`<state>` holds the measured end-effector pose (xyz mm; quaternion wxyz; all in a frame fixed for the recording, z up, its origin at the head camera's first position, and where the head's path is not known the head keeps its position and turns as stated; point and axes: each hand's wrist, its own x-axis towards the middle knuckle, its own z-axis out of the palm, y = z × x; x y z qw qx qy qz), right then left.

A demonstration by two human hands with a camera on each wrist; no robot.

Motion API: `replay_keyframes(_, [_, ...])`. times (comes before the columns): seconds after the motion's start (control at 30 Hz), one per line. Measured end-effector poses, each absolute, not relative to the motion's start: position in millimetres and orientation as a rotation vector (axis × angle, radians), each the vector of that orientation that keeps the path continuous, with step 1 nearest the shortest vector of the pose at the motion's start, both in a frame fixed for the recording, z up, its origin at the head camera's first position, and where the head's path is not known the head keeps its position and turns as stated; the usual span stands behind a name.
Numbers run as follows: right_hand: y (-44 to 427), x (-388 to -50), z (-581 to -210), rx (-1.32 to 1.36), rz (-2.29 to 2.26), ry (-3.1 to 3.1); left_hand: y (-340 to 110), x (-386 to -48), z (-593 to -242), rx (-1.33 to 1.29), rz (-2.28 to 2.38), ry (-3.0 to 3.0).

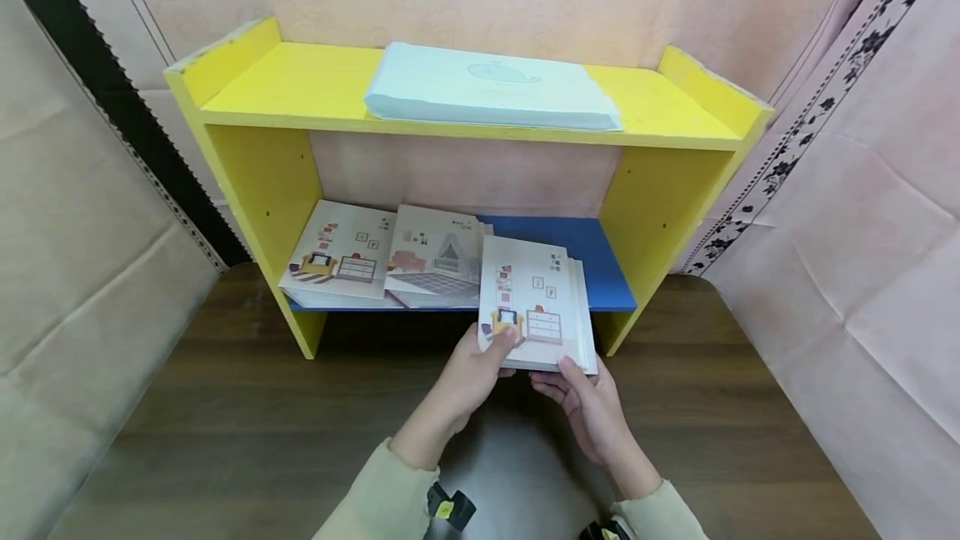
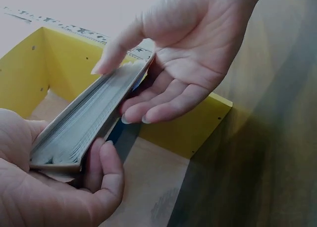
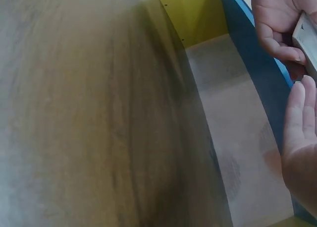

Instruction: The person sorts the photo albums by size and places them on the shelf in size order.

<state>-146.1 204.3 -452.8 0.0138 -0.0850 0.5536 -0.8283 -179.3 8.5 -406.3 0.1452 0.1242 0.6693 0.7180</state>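
Note:
Both hands hold a thick white book [image 1: 528, 290] with furniture drawings on its cover, just in front of the blue lower shelf [image 1: 558, 232]. At its lower left corner my left hand [image 1: 471, 369] has the thumb on the cover and fingers underneath. My right hand [image 1: 588, 411] pinches the lower right corner, thumb above and fingers below. In the left wrist view the page edges of the book [image 2: 94, 118] show between the left hand [image 2: 54, 182] and the right hand [image 2: 193, 48]. Only a corner of the book [image 3: 308, 38] appears in the right wrist view.
Two groups of similar white books, a left one [image 1: 341, 248] and a middle one [image 1: 435, 252], lie on the blue shelf. The yellow shelf unit [image 1: 262, 198] carries a pale blue whale-printed package [image 1: 495, 90] on top. It stands on a wooden surface [image 1: 247, 432] between fabric walls.

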Motion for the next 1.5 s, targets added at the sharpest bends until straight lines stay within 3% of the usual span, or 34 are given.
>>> replay_keyframes(0.6, [213.0, -157.4, -439.9, -0.274, -2.628, 1.766, -6.2, -183.3, -405.2, 0.407, 2.264, 1.411])
replay_keyframes(1.5, [209.1, -200.5, -414.8, 0.333, -2.417, 2.012, 14.7, -221.3, -413.0, 0.029, 2.294, 1.715])
